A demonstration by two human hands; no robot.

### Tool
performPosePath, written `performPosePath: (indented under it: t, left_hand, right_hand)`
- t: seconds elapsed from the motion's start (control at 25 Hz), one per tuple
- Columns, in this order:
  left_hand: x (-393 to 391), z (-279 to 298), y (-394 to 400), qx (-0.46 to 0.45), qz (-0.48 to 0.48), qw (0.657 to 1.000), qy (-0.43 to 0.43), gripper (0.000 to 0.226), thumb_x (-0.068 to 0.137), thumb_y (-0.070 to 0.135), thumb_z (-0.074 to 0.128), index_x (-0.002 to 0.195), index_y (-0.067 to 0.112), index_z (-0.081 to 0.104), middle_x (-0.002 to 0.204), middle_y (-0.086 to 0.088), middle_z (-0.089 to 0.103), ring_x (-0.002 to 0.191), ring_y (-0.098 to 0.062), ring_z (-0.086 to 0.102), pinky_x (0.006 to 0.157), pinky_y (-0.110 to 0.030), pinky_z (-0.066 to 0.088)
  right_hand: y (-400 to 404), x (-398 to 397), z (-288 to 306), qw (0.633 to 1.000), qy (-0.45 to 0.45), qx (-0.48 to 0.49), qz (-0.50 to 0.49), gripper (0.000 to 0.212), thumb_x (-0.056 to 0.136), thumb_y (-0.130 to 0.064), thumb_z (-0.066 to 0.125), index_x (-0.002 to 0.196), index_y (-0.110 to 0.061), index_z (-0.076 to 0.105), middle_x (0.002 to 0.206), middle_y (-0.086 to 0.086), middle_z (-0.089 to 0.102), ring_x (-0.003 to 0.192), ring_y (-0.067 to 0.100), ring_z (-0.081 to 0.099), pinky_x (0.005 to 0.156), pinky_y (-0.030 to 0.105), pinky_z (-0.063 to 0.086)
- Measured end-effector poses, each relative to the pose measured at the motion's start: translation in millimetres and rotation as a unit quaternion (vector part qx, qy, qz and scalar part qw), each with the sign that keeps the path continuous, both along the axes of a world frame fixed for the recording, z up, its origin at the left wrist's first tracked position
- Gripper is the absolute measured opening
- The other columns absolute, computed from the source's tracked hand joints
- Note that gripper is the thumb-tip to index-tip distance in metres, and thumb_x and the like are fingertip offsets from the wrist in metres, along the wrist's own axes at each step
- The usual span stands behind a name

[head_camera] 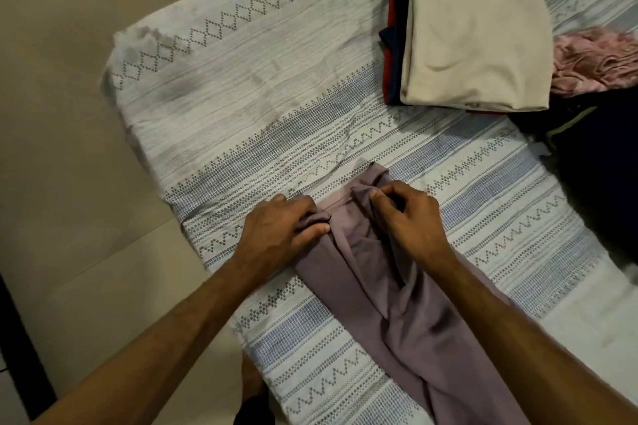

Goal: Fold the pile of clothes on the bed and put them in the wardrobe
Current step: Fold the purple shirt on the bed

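Mauve garment (397,286) on bed (241,79) | left hand (276,231), right hand (407,214) pinch its top edge | folded stack (473,38) done | pink (593,59), dark clothes (600,155) unfolded | wardrobe unseen

My bed (214,86) wears a pale woven cover with grey diamond and zigzag bands and bluish stripes; beige floor (58,114) spreads to my left; a dark strip (20,348) edges it; the light is dim, warm.
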State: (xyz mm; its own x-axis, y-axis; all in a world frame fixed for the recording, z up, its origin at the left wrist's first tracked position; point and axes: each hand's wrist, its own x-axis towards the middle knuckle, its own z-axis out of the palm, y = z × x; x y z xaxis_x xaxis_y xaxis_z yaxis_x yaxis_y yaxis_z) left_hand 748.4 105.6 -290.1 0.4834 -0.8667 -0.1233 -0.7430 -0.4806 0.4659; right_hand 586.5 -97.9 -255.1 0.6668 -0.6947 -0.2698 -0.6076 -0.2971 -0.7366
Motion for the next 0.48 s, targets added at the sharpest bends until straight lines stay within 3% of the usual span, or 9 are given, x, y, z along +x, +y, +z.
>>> performPosePath:
  t: [0.12,0.2,0.28,0.4,0.48]
  left_hand:
    - [0,4,-6,-0.06,-0.087,0.994,-0.006,0.04,0.103,0.062,0.047,0.117,0.029,0.065,0.105,0.006,0.073,0.09,-0.019,0.059,0.077,-0.037,0.042]
    - [-1,5,-8,-0.105,-0.074,0.992,0.019,0.037,0.105,0.058,0.048,0.12,0.029,0.066,0.107,0.005,0.074,0.083,-0.021,0.067,0.07,-0.036,0.052]
    - [-2,3,-10,-0.075,-0.036,0.996,-0.007,0.034,0.105,0.062,0.046,0.117,0.035,0.062,0.106,0.007,0.075,0.076,-0.021,0.071,0.064,-0.034,0.055]
    - [-10,-2,-13,0.006,0.019,1.0,-0.014,0.031,0.1,0.063,0.051,0.109,0.034,0.057,0.095,0.004,0.074,0.08,-0.026,0.071,0.065,-0.036,0.053]
    - [-14,5,-15,0.015,0.048,0.998,0.025,0.027,0.098,0.055,0.059,0.113,0.033,0.055,0.103,0.001,0.07,0.092,-0.029,0.067,0.073,-0.041,0.054]
  right_hand:
    - [0,0,9,0.999,-0.02,0.023,0.025,0.016,0.099,-0.033,0.069,0.084,-0.026,0.073,0.07,-0.008,0.071,0.068,0.015,0.069,0.065,0.035,0.053]
    - [-3,2,11,0.998,-0.027,0.036,0.043,0.017,0.098,-0.031,0.07,0.083,-0.026,0.073,0.07,-0.008,0.071,0.068,0.014,0.068,0.064,0.031,0.051]
    - [-3,3,6,0.996,-0.003,0.024,0.085,0.017,0.099,-0.037,0.066,0.088,-0.026,0.072,0.074,-0.008,0.071,0.072,0.015,0.069,0.065,0.031,0.05]
    - [7,-4,-4,0.979,0.081,-0.117,0.148,0.031,0.103,-0.048,0.052,0.115,-0.024,0.067,0.105,-0.002,0.07,0.098,0.022,0.064,0.081,0.039,0.048]
    - [26,-17,0,0.968,0.108,-0.213,0.081,0.042,0.107,-0.05,0.043,0.135,-0.021,0.056,0.127,0.002,0.062,0.117,0.024,0.055,0.099,0.046,0.042]
